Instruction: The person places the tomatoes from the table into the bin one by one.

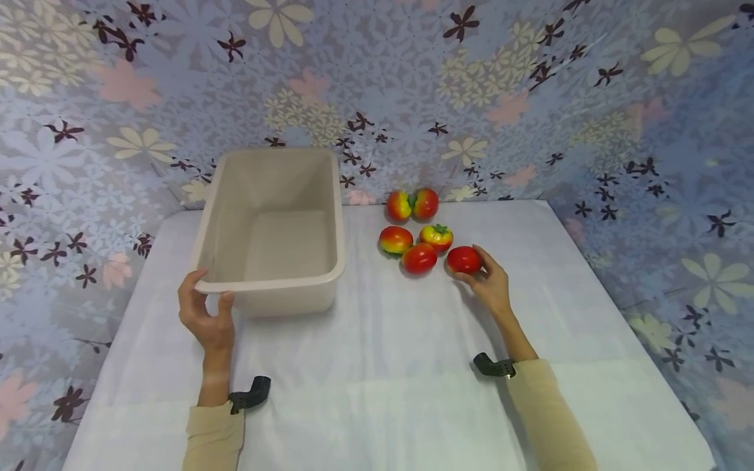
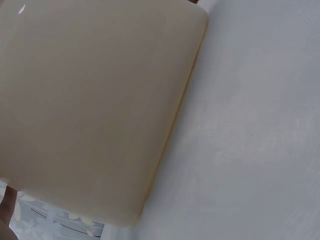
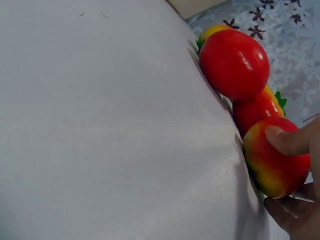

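Holding a red fruit point(image 1: 463, 260) in the right hand point(image 1: 493, 288), with the thumb on its near side and the other fingers point(image 3: 282, 210) curled round behind (lifted or resting on the white-covered table point(image 1: 377, 366), impossible to tell). Placed at the right end of a loose cluster, just beside the yellow-topped fruit point(image 1: 436, 237) and near the front fruit point(image 1: 419, 259). Glossy all over, with a yellow patch showing low down in the right wrist view.

Gripping the bin point(image 1: 291, 301) by its near left corner with the left hand point(image 1: 206, 320), with fingertips over the rim and the thumb against the near wall. As for the bin, beige, deep and open-topped, standing on the left part of the table, well apart from the right hand. Filling much of the left wrist view with its plain outer wall (only bits of finger visible at the edges there).

Also in the cluster, toward the bin, a middle-left fruit point(image 1: 396, 240), red above and yellowish below. Farther back, close to the table's far edge, a back-left fruit point(image 1: 397, 206) beside a back-right fruit point(image 1: 426, 203), with green leaves between. Beyond and around the table, a floral backdrop point(image 1: 377, 78) in blue, cream, pink and dark maroon.
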A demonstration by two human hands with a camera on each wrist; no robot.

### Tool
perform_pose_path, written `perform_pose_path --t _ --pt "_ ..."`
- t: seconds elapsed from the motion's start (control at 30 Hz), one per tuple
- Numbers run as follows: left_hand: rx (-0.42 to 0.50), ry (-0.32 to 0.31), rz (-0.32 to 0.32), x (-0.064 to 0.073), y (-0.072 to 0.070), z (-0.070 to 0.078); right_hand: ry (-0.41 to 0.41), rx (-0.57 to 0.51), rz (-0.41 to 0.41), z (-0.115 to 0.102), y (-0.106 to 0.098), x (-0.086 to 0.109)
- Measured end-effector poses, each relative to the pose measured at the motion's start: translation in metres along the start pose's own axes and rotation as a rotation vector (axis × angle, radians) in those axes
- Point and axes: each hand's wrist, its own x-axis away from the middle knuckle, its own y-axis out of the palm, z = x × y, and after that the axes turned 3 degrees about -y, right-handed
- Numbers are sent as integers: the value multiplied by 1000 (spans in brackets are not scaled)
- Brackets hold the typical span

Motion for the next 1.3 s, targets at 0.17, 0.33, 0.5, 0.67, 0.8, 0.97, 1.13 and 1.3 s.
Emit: perform_pose_path --t 0.17,0.33,0.5,0.67,0.8,0.97,1.13,1.3 --pt "-5 -2 10 -1 -7 -11 17 -30 1 -1 4 -6" --pt "19 -1 4 -2 -4 -6 48 -45 26 -4 1 -5" --pt "19 -2 -12 -5 -1 -1 41 -55 34 -8 0 -8" --pt "40 -11 -23 -7 0 -5 35 -77 50 -10 0 -12" --pt "34 -6 -24 -7 2 -2 49 -82 69 -11 -1 -12" --pt "9 13 -7 -8 3 2 39 -67 63 -13 -2 -11" --pt "-14 22 9 -8 2 2 -9 -73 80 -17 -1 -10" --pt "-29 23 -22 -8 -8 -15 -33 -95 83 -34 1 -9"
